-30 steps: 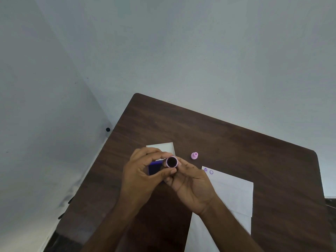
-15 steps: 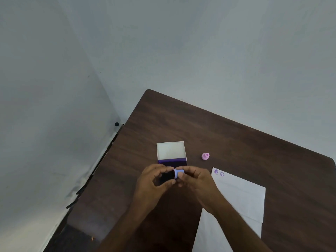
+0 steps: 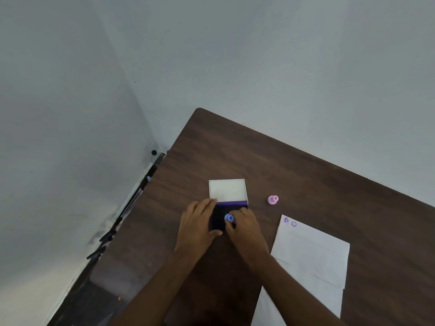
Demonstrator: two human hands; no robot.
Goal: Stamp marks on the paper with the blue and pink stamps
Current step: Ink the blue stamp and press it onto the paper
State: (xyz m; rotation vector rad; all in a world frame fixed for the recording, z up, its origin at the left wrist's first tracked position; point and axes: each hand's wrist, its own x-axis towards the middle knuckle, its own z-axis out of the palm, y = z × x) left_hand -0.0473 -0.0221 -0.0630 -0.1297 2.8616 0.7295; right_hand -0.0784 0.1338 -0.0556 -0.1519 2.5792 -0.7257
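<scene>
1. The left hand (image 3: 199, 222) lay with fingers fairly straight against the ink pad (image 3: 219, 220), probably to steady it.
2. The right hand (image 3: 244, 225) pinched the blue stamp (image 3: 229, 217) down on the dark pad, likely inking it.
3. The pad's white lid (image 3: 227, 189) lay open on the far side.
4. The pink stamp (image 3: 272, 200) stood apart, farther right.
5. The paper (image 3: 313, 255), two marks at its far corner, lay rightmost.
6. A dark wooden table (image 3: 306, 180) stood in a pale-walled corner.
</scene>
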